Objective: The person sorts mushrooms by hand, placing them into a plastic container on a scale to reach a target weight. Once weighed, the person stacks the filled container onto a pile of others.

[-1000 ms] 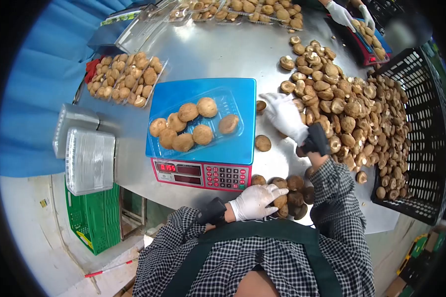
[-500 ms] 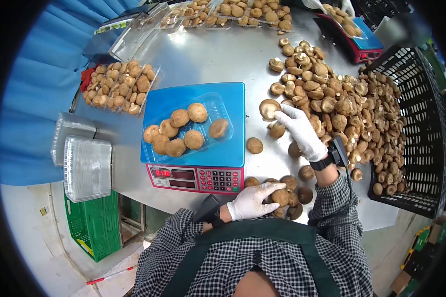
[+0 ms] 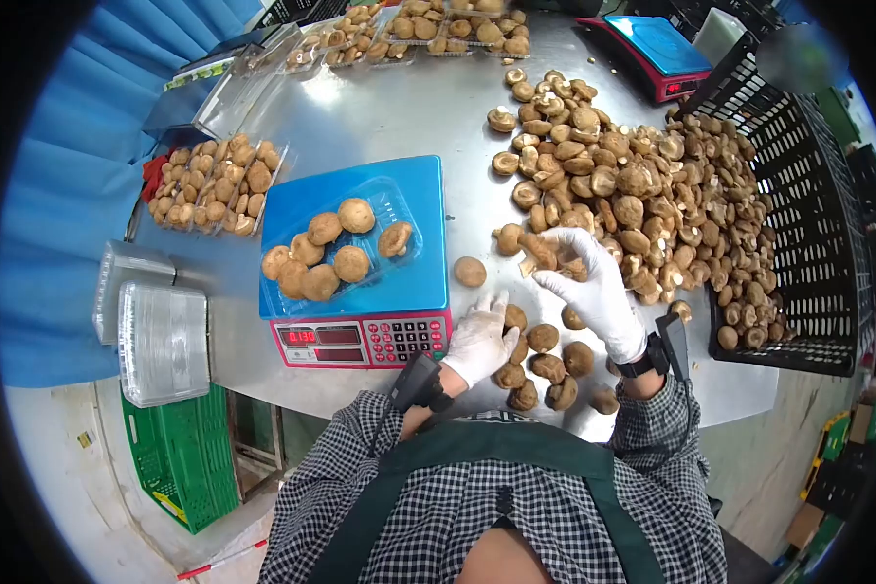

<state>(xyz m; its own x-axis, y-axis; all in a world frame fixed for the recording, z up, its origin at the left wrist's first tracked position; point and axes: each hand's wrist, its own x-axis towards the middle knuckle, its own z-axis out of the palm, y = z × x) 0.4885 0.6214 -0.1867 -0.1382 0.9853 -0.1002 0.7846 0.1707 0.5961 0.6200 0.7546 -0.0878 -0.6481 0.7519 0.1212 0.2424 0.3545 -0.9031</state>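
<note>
My right hand (image 3: 599, 297), white-gloved, pinches a brown shiitake mushroom (image 3: 539, 251) between thumb and fingers, its pale stem pointing down and left. My left hand (image 3: 481, 341), also gloved, has its fingers stretched out over the metal table, beside a loose group of mushrooms (image 3: 547, 367). One single mushroom (image 3: 470, 272) lies just above its fingertips. To the left, a clear plastic tray (image 3: 395, 200) with several mushrooms rests on the blue platform of a scale (image 3: 436, 248). The red display (image 3: 303, 336) seems to read 0.130.
A large mushroom heap (image 3: 633, 185) spreads from a tipped black crate (image 3: 818, 224) at the right. Filled trays (image 3: 219, 185) stand at the left and far edge. Stacked empty trays (image 3: 163, 341) sit at the left edge. Another scale (image 3: 657, 47) stands at the back.
My left hand has come off the near mushrooms, moving up and left; they now lie more spread out. My right hand has dropped lower. The other person's hands and tray have left the back scale.
</note>
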